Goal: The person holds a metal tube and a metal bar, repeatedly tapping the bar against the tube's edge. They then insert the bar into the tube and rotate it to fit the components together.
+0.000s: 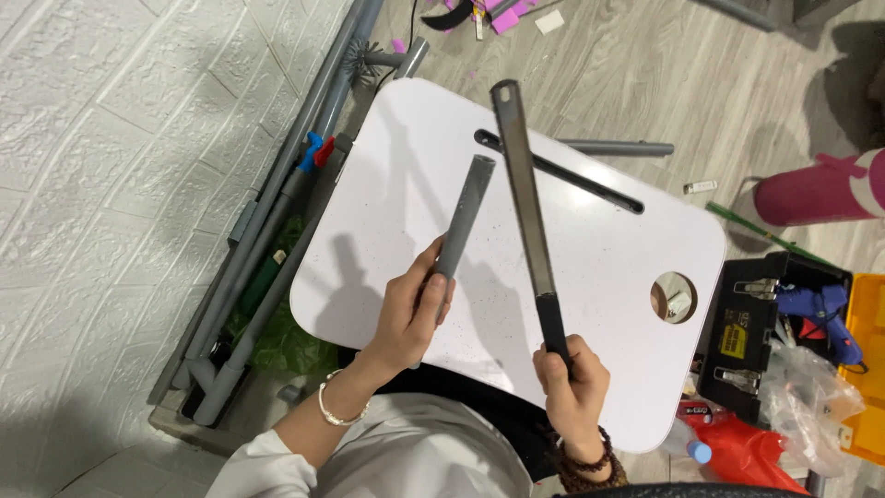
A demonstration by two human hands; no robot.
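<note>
My left hand grips the lower end of a short grey plastic pipe, which points up and away over a white lap table. My right hand is closed around the black handle of a long flat metal file. The file's blade rises beside the pipe, a little to its right, and the two do not touch. A bracelet sits on each wrist.
The white table has a long slot and a round hole. Long grey pipes lie along the white brick-pattern wall at left. At right are an open black toolbox, a blue glue gun and a pink cylinder.
</note>
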